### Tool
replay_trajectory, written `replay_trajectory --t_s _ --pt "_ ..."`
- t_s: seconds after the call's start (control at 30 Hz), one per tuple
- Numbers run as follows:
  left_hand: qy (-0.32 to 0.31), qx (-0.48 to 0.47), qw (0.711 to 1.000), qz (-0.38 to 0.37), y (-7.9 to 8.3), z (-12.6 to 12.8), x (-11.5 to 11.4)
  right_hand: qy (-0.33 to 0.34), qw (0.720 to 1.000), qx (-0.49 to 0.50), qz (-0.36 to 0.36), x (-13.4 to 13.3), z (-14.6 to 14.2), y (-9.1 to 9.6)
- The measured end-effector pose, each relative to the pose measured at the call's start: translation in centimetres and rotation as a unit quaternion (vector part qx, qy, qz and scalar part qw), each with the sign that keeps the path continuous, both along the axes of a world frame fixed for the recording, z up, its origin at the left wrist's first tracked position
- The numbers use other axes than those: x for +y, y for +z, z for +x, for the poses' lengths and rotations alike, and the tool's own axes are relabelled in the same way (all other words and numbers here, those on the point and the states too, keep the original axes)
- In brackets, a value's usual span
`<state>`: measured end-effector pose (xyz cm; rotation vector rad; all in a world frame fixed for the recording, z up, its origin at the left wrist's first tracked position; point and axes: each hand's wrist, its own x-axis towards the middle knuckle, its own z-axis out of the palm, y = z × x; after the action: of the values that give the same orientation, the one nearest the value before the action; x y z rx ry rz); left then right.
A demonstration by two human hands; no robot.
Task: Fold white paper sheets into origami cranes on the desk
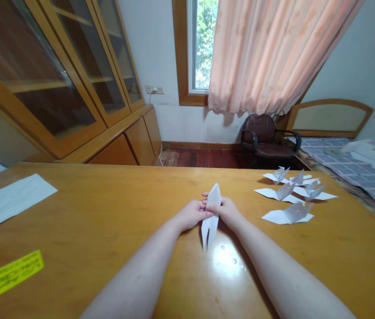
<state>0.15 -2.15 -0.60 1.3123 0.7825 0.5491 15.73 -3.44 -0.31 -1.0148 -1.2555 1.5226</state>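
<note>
Between my two hands is a folded white paper (213,199), long and narrow, with a pointed top and two thin legs split apart at the end nearest me. My left hand (193,214) grips its left edge, thumb lying across the front. From the other side my right hand (228,212) pinches it, its thumb also on the front face. Some fingers of both hands are hidden behind the paper. Off to the right stand several folded paper cranes (289,215) with spread wings, apart from my hands.
A wooden table (124,248) spans the foreground. White paper sheets (11,201) lie at its left, with a yellow label (9,277) nearer me. Beyond the far edge are a glass-door cabinet (114,126), a brown armchair (263,135) and a bed (357,164).
</note>
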Motion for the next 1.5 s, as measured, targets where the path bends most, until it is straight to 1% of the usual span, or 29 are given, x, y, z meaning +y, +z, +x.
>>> replay_trajectory --t_s 0.13,0.23,0.3,0.4,0.47,0.53,0.6,0.7,0.77,0.83,0.93,1.07,1.2,1.27,1.33,1.43,1.5 --pt "-0.012 0.075 0.996 0.040 0.2 -0.3 -0.2 -0.060 0.998 -0.001 -0.026 0.0 -0.1 0.2" --pt "-0.036 0.085 0.995 0.040 0.3 -0.4 -0.4 -0.126 0.991 -0.007 -0.046 0.2 0.1 0.3" --pt "-0.047 0.084 0.995 0.033 0.4 -0.4 -0.6 -0.155 0.987 -0.011 -0.043 0.3 0.2 0.3" --pt "-0.036 0.075 0.996 0.027 0.5 -0.3 -0.6 -0.168 0.985 -0.017 -0.031 0.4 0.5 0.2" --pt "-0.007 0.065 0.998 0.026 0.4 -0.2 -0.5 -0.169 0.985 -0.009 -0.024 0.6 0.6 0.1" --pt "0.037 0.035 0.999 0.019 0.4 -0.1 -0.2 -0.158 0.987 0.000 -0.011 0.7 0.6 -0.2" --pt "0.094 -0.011 0.995 0.007 0.4 -0.1 0.2 -0.126 0.992 -0.022 0.016 0.7 0.6 -0.5" --pt "0.166 -0.061 0.984 -0.008 0.5 -0.2 0.6 -0.043 0.990 -0.120 0.056 0.6 0.4 -0.8" --pt "0.192 -0.077 0.978 -0.014 0.7 -0.2 0.7 0.007 0.982 -0.181 0.059 0.3 0.2 -0.8" --pt "0.201 -0.088 0.976 -0.019 0.9 -0.3 0.7 0.038 0.974 -0.217 0.058 0.1 0.0 -0.7" --pt "0.201 -0.085 0.976 -0.019 1.0 -0.3 0.6 0.059 0.967 -0.239 0.062 0.0 0.0 -0.5" --pt "0.230 -0.083 0.970 -0.006 0.7 -0.4 0.8 0.052 0.964 -0.256 0.052 0.0 0.1 -0.5" --pt "0.279 -0.121 0.952 -0.008 0.2 -0.7 1.3 0.052 0.965 -0.253 0.047 -0.1 0.0 -0.4" --pt "0.290 -0.143 0.946 -0.007 0.2 -0.8 1.4 0.042 0.970 -0.236 0.049 -0.2 -0.1 -0.3" --pt "0.270 -0.147 0.952 -0.006 0.5 -0.6 1.1 0.040 0.977 -0.201 0.056 -0.3 -0.1 -0.3" --pt "0.210 -0.126 0.969 -0.014 0.9 -0.3 0.6 0.062 0.982 -0.167 0.061 -0.3 -0.1 -0.3" --pt "0.207 -0.117 0.971 -0.011 1.1 -0.1 0.4 0.079 0.981 -0.171 0.055 -0.3 -0.1 -0.3"
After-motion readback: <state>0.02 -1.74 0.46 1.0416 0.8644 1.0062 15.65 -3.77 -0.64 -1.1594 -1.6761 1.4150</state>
